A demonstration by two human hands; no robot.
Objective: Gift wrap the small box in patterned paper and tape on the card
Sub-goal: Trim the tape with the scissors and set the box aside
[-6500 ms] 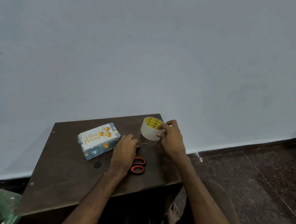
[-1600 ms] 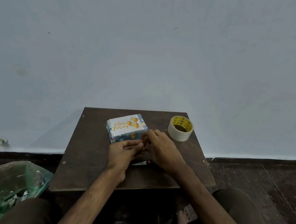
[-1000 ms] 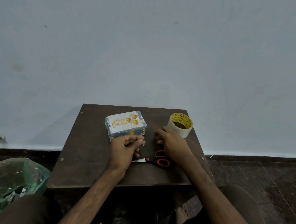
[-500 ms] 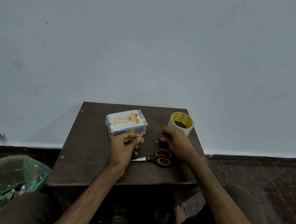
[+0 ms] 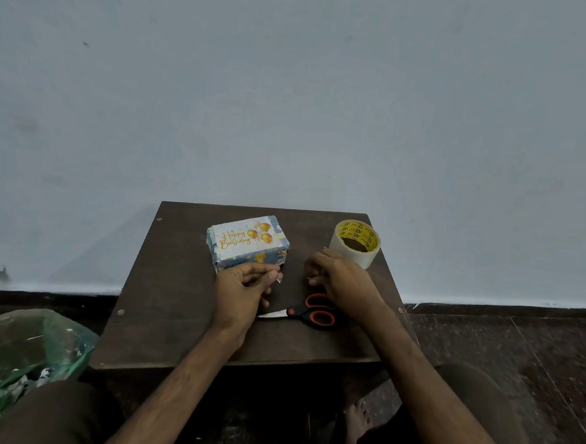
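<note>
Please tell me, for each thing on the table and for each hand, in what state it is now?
box, wrapped in paper, on the table.
card, flat on the box top.
tape roll, lying flat, hole up.
scissors, shut, lying flat.
tape strip, clear, barely visible.
left hand, pinches the tape strip.
right hand, fingers curled; seems to pinch its other end.

The silver blade of the orange-and-black scissors (image 5: 308,314) is lost to our sight under the left hand (image 5: 243,287), and one handle loop under the right hand (image 5: 341,279). We cannot identify the tiny glinting scrap (image 5: 278,280) that the left hand pinches, nor see inside the right hand's curled fingers. The frame's edge cuts off the crumpled green plastic bag (image 5: 19,352).
</note>
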